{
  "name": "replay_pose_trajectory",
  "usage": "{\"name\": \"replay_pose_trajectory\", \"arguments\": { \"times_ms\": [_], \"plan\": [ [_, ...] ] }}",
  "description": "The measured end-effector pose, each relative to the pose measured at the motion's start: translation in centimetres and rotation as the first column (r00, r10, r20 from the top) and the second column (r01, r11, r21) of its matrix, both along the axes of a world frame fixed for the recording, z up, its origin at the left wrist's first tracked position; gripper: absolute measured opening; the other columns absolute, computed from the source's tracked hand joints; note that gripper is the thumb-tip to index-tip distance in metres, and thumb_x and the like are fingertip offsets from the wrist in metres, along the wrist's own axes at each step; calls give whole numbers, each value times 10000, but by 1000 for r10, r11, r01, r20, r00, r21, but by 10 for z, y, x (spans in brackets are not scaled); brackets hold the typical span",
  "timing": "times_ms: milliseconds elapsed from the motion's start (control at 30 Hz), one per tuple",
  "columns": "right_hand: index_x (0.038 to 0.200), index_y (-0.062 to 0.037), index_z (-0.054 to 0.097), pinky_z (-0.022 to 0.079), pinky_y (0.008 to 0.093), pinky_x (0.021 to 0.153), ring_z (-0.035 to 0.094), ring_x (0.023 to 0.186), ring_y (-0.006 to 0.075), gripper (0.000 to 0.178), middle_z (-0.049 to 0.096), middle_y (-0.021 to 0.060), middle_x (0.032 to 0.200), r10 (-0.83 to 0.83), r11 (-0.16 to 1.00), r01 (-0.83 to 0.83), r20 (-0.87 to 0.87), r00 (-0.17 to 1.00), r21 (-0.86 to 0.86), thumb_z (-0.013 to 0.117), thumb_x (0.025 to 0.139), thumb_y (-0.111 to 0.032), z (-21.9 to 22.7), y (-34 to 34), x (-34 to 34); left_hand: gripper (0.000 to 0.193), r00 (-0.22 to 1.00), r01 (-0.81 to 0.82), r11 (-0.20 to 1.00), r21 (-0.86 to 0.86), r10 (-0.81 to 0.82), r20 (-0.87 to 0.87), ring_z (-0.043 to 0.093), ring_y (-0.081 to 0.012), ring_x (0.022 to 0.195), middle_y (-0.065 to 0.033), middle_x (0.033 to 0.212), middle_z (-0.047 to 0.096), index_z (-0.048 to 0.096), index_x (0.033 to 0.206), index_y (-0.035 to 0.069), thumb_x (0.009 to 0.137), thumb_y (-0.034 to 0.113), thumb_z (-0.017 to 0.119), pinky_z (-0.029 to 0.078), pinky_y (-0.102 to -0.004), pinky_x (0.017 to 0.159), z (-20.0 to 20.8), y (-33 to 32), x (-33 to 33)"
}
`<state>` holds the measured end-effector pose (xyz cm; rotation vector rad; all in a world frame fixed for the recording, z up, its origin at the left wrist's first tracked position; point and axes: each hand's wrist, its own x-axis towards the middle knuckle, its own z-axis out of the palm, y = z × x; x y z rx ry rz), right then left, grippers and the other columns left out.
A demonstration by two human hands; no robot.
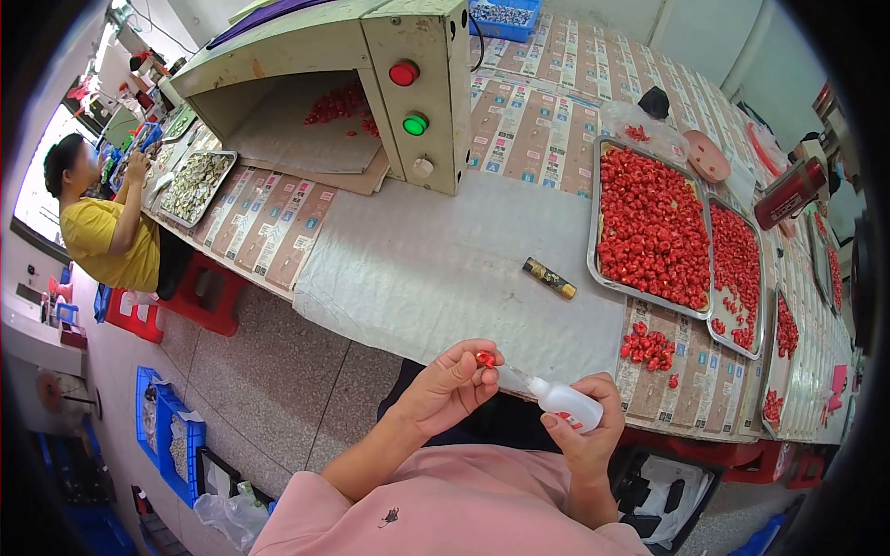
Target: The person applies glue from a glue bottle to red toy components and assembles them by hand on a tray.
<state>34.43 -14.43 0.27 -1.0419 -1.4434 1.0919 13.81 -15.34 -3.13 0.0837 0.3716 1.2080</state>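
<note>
Between the thumb and fingers of my left hand (447,387) is a small shiny red piece (485,359); its exact kind is too small to tell. My right hand (591,428) grips a white squeeze bottle (567,406), tilted so its thin nozzle points left at the red piece. Whether the tip touches it I cannot tell. Both hands are above the near edge of the table. A loose heap of similar red pieces (647,347) lies on the table to the right of the bottle.
A metal tray (593,236) full of red pieces stands at right, with a second tray (762,320) beside it. A black-and-gold tube (549,278) lies on the pale sheet (417,259). Behind is a beige machine (417,56) with red pieces inside. A person in yellow (111,236) sits far left.
</note>
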Motion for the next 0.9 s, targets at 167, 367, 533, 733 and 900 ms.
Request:
{"name": "replay_pose_trajectory", "arguments": {
  "times_ms": [167, 367, 533, 733, 900],
  "plan": [
    [919, -23, 549, 414, 237, 658, 501, 747, 129, 406, 495, 51, 865, -9, 999, 8, 36, 999, 50, 820, 620, -63, -1, 0, 2, 278, 1000, 9, 999, -50, -10, -19, 588, -116, 836, -81, 1054, 583, 552, 1140, 50, 900, 189, 567, 519, -263, 797, 1, 0, 1],
    [927, -19, 577, 416, 258, 644, 512, 736, 163, 410, 521, 72, 851, -37, 988, 19, 115, 993, 154, 834, 624, -123, -4, 0, 2, 279, 999, 28, 999, -25, -28, -20, 593, -123, 816, -80, 1021, 599, 552, 1146, 33, 912, 185, 547, 513, -266, 779, -2, -2, 3],
    [948, -20, 593, 415, 263, 625, 518, 719, 174, 416, 535, 79, 833, -59, 981, 30, 151, 987, 189, 829, 642, -174, -2, 0, 3, 267, 997, 36, 999, -35, -38, -69, 592, -132, 810, -71, 990, 610, 563, 1131, 30, 914, 184, 544, 500, -277, 765, 2, -4, 7],
    [943, -21, 595, 413, 271, 588, 523, 681, 183, 404, 560, 79, 794, -82, 974, 33, 210, 974, 226, 820, 655, -195, 1, 2, 1, 264, 995, 34, 998, -48, -39, -93, 599, -141, 808, -70, 976, 618, 566, 1126, 24, 913, 179, 545, 494, -278, 776, 1, -3, 6],
    [932, -17, 598, 415, 275, 579, 525, 661, 189, 393, 570, 82, 786, -91, 973, 38, 224, 970, 230, 815, 661, -201, 1, 1, 2, 264, 994, 38, 998, -55, -43, -101, 606, -152, 810, -73, 966, 622, 565, 1125, 20, 902, 161, 559, 497, -292, 778, 2, -3, 7]
  ]
}}
